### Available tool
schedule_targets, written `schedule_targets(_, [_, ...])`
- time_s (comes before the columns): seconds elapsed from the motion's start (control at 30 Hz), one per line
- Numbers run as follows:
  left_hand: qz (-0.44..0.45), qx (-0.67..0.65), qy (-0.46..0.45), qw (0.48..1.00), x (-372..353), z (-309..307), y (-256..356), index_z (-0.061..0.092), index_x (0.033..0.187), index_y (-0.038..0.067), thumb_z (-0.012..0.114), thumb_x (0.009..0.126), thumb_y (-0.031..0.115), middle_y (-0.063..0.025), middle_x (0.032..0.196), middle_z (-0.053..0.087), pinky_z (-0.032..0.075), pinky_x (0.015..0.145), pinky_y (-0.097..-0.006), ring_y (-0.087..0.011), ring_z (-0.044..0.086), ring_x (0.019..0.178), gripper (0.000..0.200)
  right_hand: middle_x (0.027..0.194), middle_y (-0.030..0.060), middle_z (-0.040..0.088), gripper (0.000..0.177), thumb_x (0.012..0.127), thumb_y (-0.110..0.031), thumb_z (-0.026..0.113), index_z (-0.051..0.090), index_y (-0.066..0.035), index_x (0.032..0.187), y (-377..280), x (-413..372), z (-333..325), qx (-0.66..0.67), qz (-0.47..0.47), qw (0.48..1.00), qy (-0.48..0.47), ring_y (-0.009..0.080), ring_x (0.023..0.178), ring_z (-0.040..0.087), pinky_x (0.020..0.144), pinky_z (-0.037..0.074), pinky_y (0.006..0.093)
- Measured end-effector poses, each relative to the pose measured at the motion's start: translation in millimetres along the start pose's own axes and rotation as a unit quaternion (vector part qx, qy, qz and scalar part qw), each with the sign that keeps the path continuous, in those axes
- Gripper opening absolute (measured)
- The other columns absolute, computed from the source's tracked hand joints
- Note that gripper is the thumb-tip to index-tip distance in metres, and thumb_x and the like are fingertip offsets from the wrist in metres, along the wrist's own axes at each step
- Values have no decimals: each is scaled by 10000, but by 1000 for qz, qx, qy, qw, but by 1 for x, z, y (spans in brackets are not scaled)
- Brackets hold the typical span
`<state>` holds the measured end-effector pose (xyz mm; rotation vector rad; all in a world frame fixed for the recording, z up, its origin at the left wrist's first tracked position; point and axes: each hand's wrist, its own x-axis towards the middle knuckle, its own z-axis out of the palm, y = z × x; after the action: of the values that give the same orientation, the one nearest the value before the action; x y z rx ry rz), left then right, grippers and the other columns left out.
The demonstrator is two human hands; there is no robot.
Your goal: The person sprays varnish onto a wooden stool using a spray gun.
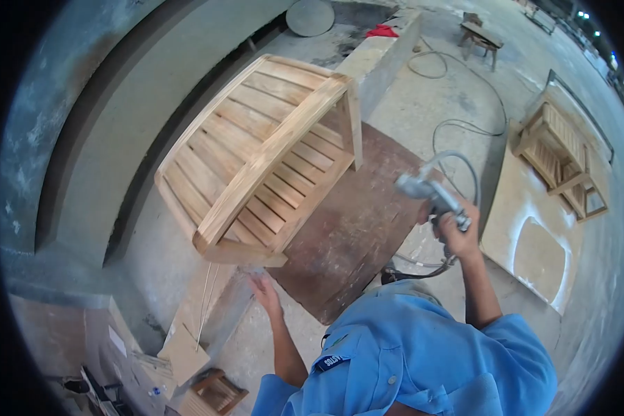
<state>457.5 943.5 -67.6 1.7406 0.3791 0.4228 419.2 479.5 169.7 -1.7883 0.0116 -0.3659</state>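
A slatted wooden bench (256, 156) rests tilted on a brown board (357, 222), one long side and its slats facing me. In my right hand (459, 232) is a metal spray gun (430, 194), fingers wrapped round its handle. A grey hose loops behind the gun, and its head points left toward the bench. My left hand (265, 295) is just below the bench's near lower corner, fingers extended and slightly blurred, holding nothing.
On the right, a smaller slatted bench (561, 156) stands on a pale board (496, 229). A thin hose (457, 125) coils across the floor. A small stool (482, 38) and a red cloth (383, 31) are farther back. A wooden piece (215, 394) lies at bottom left.
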Motion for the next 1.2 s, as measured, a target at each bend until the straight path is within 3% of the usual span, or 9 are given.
schedule_targets(0.13, [95, 87, 13, 992, 63, 27, 46, 417, 1349, -66, 681, 891, 215, -214, 1290, 519, 396, 998, -384, -277, 523, 1145, 598, 800, 110, 625, 810, 883, -630, 556, 481, 36, 1337, 6, 3, -34, 19, 16, 993, 116, 138, 671, 602, 446, 416, 219])
schedule_targets(0.2, [23, 79, 60, 995, 78, 39, 46, 490, 1256, -74, 706, 863, 196, -198, 1179, 576, 439, 926, -383, -272, 565, 1045, 522, 751, 51, 653, 428, 945, -269, 526, 577, 47, 1230, 3, 11, -32, 63, -36, 976, 206, 62, 509, 522, 444, 408, 206])
schedule_targets(0.33, [127, 68, 141, 980, 75, 53, 73, 635, 984, -77, 721, 827, 139, -102, 855, 652, 505, 719, -365, -231, 605, 758, 280, 758, 41, 642, 402, 944, -238, 540, 585, 36, 1234, 36, 23, -38, 48, -16, 987, 154, 62, 522, 523, 458, 416, 210])
schedule_targets(0.53, [130, 23, 135, 982, 77, 74, 134, 643, 1037, -94, 703, 847, 154, -107, 972, 676, 500, 761, -332, -197, 619, 835, 318, 710, -19, 598, 364, 921, -200, 566, 609, 35, 1197, 47, 76, -10, 129, -57, 975, 175, 33, 539, 488, 483, 390, 204])
schedule_targets(0.63, [89, 41, 166, 981, 90, 80, 154, 640, 1101, -88, 710, 858, 192, -118, 1021, 679, 497, 791, -332, -200, 624, 890, 377, 775, 85, 640, 725, 915, -568, 541, 528, 46, 1302, 42, 84, 12, 161, -57, 985, -11, 125, 616, 592, 488, 454, 230])
schedule_targets(0.77, [81, 53, 198, 975, 130, 75, 156, 634, 1122, -90, 710, 870, 248, -128, 1028, 681, 496, 808, -346, -206, 624, 907, 429, 1023, 127, 691, 509, 764, -28, 654, 592, -8, 1269, 4, 94, 67, 260, -136, 927, -235, 197, 901, 672, 785, 525, 316])
schedule_targets(0.87, [64, 116, 194, 972, 162, 68, 168, 628, 1097, -73, 700, 855, 431, -126, 967, 658, 494, 780, -360, -211, 616, 869, 564, 1125, 161, 683, 535, 758, -7, 654, 580, -29, 1287, -5, 108, 92, 260, -177, 907, -279, 251, 1003, 681, 835, 527, 334])
schedule_targets(1.13, [28, 107, 195, 975, 208, 58, 169, 639, 1070, -77, 701, 819, 440, -137, 979, 663, 491, 789, -367, -221, 620, 866, 578, 1124, 188, 674, 503, 787, -16, 651, 586, -49, 1284, 31, 141, 60, 104, -128, 978, -125, 284, 1007, 684, 841, 524, 339])
schedule_targets(1.2, [-10, 110, 193, 975, 209, 59, 176, 628, 1140, -64, 693, 845, 368, -154, 1048, 671, 491, 841, -360, -226, 629, 931, 527, 888, 122, 691, 505, 864, -242, 692, 573, 4, 1288, 33, 155, 50, 46, -150, 987, -28, 151, 726, 647, 674, 502, 282])
